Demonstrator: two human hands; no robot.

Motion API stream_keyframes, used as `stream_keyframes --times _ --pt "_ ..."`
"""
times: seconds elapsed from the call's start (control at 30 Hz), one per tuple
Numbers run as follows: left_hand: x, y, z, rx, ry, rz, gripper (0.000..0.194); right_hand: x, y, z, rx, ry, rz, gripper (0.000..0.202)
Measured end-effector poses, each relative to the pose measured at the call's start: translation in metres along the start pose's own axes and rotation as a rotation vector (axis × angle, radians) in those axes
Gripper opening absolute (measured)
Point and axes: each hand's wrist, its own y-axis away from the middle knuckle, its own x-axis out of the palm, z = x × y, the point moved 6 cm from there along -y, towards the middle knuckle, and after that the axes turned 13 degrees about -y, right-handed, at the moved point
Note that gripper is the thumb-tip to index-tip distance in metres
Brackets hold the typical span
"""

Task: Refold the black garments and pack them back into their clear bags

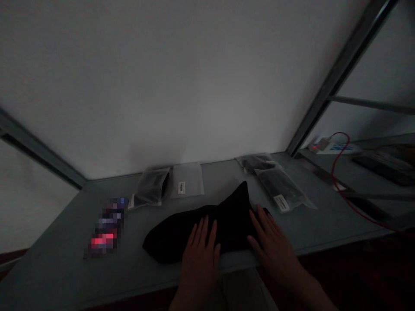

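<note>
Both hands lie flat, fingers spread, on a black cloth [207,229] near the front edge of the desk [58,263]: the left hand [201,255] on its middle, the right hand [272,242] on its right end. Clear bags [279,185] lie behind.

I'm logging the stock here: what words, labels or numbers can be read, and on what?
None can be read.
Small white label on the clear bag at the back: too small and dark.
White label on the long bag at right: blurred.
Pixelated item at left: nothing legible.
Black cloth under both hands: no print visible.
</note>
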Motion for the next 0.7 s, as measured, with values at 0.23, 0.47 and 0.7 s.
stream_keyframes --times 0.23,0.47,0.7 --pt "-0.008 -0.009 0.020 -0.061 0.190 -0.028 0.042 -0.012 -0.019 -0.010 -0.044 -0.008 -0.004 0.057" --pt "-0.007 -0.058 0.062 -0.150 0.252 0.189 0.071 -0.018 -0.095 0.019 -0.244 0.034 0.169 0.092" --pt "0.006 -0.082 0.063 -0.035 0.272 0.485 0.050 -0.008 -0.117 0.028 -0.160 0.192 0.327 0.037"
